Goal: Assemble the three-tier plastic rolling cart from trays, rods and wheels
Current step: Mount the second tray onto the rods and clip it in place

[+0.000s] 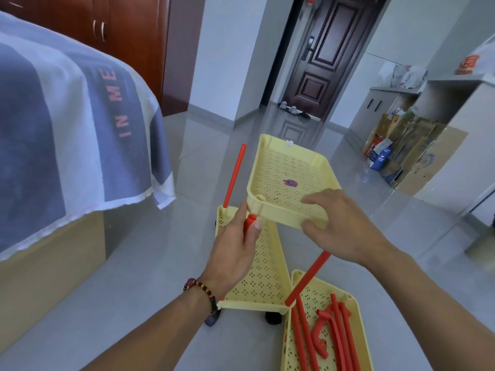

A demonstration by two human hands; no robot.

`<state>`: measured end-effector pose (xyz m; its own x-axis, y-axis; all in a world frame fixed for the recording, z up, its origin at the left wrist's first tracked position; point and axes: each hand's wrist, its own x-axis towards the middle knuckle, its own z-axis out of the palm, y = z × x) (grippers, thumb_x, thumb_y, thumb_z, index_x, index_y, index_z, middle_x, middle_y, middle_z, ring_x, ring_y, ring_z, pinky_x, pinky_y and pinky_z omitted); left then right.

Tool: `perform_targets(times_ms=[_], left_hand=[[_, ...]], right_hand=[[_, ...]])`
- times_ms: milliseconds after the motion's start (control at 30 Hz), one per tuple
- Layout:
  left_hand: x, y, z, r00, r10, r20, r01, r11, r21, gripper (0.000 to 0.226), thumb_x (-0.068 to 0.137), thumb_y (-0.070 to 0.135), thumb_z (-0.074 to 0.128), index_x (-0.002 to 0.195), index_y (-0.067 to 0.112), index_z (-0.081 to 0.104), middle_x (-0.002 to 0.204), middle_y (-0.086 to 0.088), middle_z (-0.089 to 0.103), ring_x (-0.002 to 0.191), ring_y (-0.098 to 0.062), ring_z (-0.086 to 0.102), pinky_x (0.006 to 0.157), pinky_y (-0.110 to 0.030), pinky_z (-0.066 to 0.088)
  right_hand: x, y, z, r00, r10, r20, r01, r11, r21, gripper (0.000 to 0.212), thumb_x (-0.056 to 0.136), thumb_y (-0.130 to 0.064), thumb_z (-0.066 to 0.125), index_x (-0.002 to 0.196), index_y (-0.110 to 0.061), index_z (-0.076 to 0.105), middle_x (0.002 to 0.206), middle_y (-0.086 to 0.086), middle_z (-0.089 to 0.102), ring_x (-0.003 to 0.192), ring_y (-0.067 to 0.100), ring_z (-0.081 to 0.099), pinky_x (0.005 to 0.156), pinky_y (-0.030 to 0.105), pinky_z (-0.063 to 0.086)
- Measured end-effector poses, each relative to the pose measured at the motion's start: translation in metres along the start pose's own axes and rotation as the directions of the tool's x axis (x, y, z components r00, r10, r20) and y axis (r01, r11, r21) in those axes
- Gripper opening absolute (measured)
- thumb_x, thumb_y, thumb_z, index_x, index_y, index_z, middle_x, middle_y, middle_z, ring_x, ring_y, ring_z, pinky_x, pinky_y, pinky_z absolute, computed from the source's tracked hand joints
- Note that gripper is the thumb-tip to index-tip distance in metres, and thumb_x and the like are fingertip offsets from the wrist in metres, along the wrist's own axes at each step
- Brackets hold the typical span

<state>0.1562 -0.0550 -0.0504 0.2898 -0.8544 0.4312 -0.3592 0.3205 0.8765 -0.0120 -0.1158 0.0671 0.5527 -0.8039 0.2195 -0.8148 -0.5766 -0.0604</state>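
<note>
A: Where's the tray?
B: Mid-frame, the right hand [345,226] grips the yellow tray [289,180] by its near edge, tilted above the wheeled bottom tray [265,277].
A: The left hand [235,250]?
B: Its grip pinches a red rod [250,220] beneath the tray's corner socket.

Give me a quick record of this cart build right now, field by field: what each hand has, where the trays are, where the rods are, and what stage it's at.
left hand: grips the top of a red rod under the raised tray's near-left corner
right hand: holds the raised yellow tray by its near edge
bottom tray: on the floor, on dark wheels, with red rods standing in it
far-left rod: upright, top free
near-right rod: leaning, top hidden behind the right hand
third tray: on the floor at right, holds loose red parts
stage: middle tier not yet seated on the rods
</note>
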Motion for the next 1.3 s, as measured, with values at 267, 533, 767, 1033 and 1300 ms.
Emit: perform_targets(times_ms=[267, 533, 767, 1033, 1300], left_hand=[[-0.005, -0.008, 0.007, 0.996, -0.091, -0.008, 0.089, 0.99, -0.105, 0.054, 0.1, 0.032, 0.049, 0.15, 0.021, 0.03, 0.059, 0.009, 0.044, 0.047, -0.002, 0.036, 0.046, -0.02, 0.035], [-0.008, -0.007, 0.001, 0.998, -0.058, 0.04, 0.058, 0.998, 0.011, 0.033, 0.102, 0.035, 0.045, 0.13, 0.022, 0.056, 0.084, -0.012, 0.068, 0.062, -0.016, 0.056, 0.065, -0.043, 0.052], [-0.005, -0.007, 0.001, 0.999, 0.005, 0.037, -0.004, 1.0, -0.03, 0.02, 0.1, 0.036, 0.049, 0.081, 0.034, 0.055, 0.071, -0.009, 0.061, 0.068, -0.027, 0.055, 0.065, -0.049, 0.048], [-0.004, -0.013, 0.0, 0.999, 0.017, 0.048, -0.013, 0.996, -0.083, 0.026, 0.098, 0.034, 0.055, 0.072, 0.039, 0.056, 0.058, 0.001, 0.047, 0.058, -0.019, 0.045, 0.063, -0.046, 0.047], [-0.003, -0.016, 0.0, 0.998, -0.005, 0.06, 0.012, 0.993, -0.117, 0.019, 0.096, 0.032, 0.058, 0.098, 0.019, 0.072, 0.051, 0.017, 0.046, 0.052, -0.004, 0.039, 0.057, -0.018, 0.035]], right_hand=[[0.033, -0.05, 0.02, 0.977, -0.188, 0.104, 0.163, 0.964, 0.209, 0.014, 0.09, -0.016, 0.059, 0.079, -0.008, 0.057, 0.065, -0.002, 0.054, 0.065, 0.017, 0.051, 0.065, 0.038, 0.046], [0.026, -0.035, 0.02, 0.982, -0.186, -0.024, 0.187, 0.954, 0.235, 0.014, 0.094, -0.022, 0.06, 0.086, -0.011, 0.063, 0.069, 0.014, 0.054, 0.067, 0.025, 0.049, 0.065, 0.035, 0.041], [0.017, -0.034, 0.019, 0.978, -0.202, -0.049, 0.208, 0.932, 0.296, 0.011, 0.093, -0.021, 0.061, 0.092, -0.012, 0.067, 0.076, 0.013, 0.062, 0.075, 0.026, 0.056, 0.072, 0.041, 0.046], [0.017, -0.034, 0.02, 0.975, -0.221, -0.027, 0.218, 0.921, 0.322, 0.008, 0.093, -0.02, 0.061, 0.091, -0.016, 0.068, 0.076, 0.007, 0.065, 0.076, 0.024, 0.058, 0.074, 0.043, 0.048], [0.018, -0.033, 0.021, 0.972, -0.232, -0.037, 0.232, 0.918, 0.322, 0.008, 0.093, -0.02, 0.062, 0.091, -0.014, 0.068, 0.077, 0.007, 0.066, 0.078, 0.024, 0.06, 0.075, 0.044, 0.05]])
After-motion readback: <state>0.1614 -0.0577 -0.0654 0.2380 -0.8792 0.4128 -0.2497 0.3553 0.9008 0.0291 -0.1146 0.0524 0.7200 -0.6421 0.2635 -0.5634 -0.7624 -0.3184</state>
